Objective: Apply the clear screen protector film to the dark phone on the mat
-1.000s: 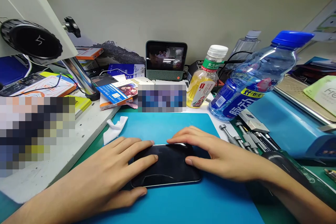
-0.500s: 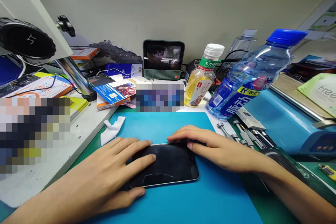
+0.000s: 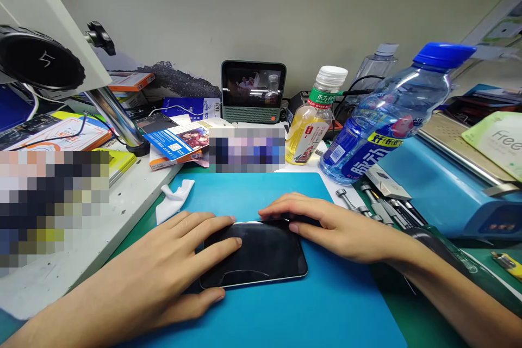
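A black phone (image 3: 259, 255) lies screen up on a blue work mat (image 3: 326, 310). My left hand (image 3: 171, 272) covers its left end, fingers flat along the far edge and on the glass, thumb against the near edge. My right hand (image 3: 326, 225) grips the far right corner, fingers along the far edge and thumb on the screen's right side.
A white cloth (image 3: 173, 201) lies at the mat's far left. Behind the mat stand a small screen device (image 3: 253, 91), a yellow drink bottle (image 3: 312, 125) and a blue-capped water bottle (image 3: 387, 119). Metal tools (image 3: 375, 206) lie right of the mat; a microscope arm (image 3: 44, 60) hangs at left.
My right thumb has slid from the middle of the screen back to its far right corner. The left hand and phone have stayed put; the view shifted slightly.
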### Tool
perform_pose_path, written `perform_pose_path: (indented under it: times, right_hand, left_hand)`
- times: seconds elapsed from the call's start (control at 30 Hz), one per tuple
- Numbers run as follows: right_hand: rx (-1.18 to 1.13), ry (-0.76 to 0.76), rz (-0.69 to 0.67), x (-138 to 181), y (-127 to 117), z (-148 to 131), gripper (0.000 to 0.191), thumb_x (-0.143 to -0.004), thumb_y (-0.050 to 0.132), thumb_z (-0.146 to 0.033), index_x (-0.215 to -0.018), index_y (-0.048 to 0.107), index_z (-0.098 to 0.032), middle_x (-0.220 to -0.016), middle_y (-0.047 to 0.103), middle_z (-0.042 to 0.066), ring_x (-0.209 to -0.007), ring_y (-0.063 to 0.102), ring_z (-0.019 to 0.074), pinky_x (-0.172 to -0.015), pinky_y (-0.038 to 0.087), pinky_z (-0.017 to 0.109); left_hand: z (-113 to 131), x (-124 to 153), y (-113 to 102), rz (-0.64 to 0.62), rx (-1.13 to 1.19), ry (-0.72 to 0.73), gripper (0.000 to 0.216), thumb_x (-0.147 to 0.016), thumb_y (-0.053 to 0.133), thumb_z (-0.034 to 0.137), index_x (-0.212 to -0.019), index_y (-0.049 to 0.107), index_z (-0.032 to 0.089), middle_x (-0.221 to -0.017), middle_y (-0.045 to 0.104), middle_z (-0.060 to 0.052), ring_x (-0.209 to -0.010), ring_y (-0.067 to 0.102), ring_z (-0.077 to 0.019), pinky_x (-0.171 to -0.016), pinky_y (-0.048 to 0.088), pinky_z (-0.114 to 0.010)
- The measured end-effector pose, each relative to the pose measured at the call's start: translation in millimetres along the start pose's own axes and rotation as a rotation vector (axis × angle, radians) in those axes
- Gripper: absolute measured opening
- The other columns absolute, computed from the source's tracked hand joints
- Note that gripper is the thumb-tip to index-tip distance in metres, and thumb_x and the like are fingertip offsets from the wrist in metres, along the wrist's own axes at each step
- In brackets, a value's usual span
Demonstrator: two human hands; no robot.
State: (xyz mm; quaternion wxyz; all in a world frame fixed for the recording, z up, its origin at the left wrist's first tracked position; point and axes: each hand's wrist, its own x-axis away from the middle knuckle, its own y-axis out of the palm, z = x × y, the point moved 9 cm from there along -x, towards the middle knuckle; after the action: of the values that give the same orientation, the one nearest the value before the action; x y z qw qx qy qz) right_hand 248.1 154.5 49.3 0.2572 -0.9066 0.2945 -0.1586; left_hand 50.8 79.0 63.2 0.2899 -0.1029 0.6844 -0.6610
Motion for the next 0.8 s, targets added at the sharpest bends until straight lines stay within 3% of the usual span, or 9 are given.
perform_pose_path:
  times: [0.37,0.8]
  right_hand:
    - [0.008,0.012,-0.124,4.0,0.7,-2.8,0.055,-0.11,0.07,-0.047,-0.16,0.066,-0.026,-0.166,0.062,0.01,-0.155,0.057,0.0289,-0.13,0.042,0.044]
    - [-0.038,0.054,-0.168,5.0,1.0,1.0,0.067,-0.101,0.082,-0.052,-0.162,0.065,-0.029,-0.167,0.061,0.01,-0.158,0.055,0.0323,-0.132,0.043,0.049]
  left_hand:
    - [-1.5,1.4,1.9,-0.033,0.061,-0.047,0.059,-0.101,0.075,0.022,-0.157,0.058,0.025,-0.153,0.07,-0.014,-0.129,0.073,-0.0395,-0.097,0.07,-0.058]
    - [-5.3,1.8,1.9,-0.034,0.114,-0.086,0.06,-0.1,0.076,0.023,-0.156,0.059,0.029,-0.153,0.07,-0.01,-0.132,0.071,-0.0367,-0.104,0.066,-0.052]
